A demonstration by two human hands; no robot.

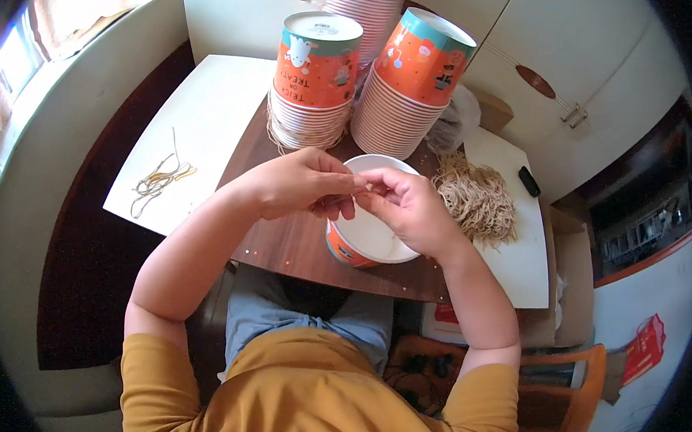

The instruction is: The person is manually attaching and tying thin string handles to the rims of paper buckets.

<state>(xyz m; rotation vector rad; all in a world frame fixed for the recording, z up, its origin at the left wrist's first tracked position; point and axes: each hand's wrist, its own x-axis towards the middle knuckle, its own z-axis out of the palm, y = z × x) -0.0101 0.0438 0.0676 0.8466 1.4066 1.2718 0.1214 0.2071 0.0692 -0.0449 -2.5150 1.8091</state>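
Observation:
My left hand (306, 183) and my right hand (415, 212) meet fingertip to fingertip above an open paper bucket (374, 246), white inside with an orange and teal outside. Both hands are closed in a pinch. Something small and pale shows between the fingertips, too small to name. The bucket stands upright near the table's front edge, partly hidden by my hands. Beyond it are two stacks of upturned buckets, a left stack (315, 71) with loose cords round its lower part and a right stack (420, 61). A heap of beige cords (476, 200) lies right of the open bucket.
The brown table (283, 232) has white boards at its left and right. Several cords (158, 184) lie on the left board (198, 122). A small black object (528, 181) rests on the right board. Behind the stacks stands a tall pink-and-white stack (364, 1). A wooden chair (571, 392) is at lower right.

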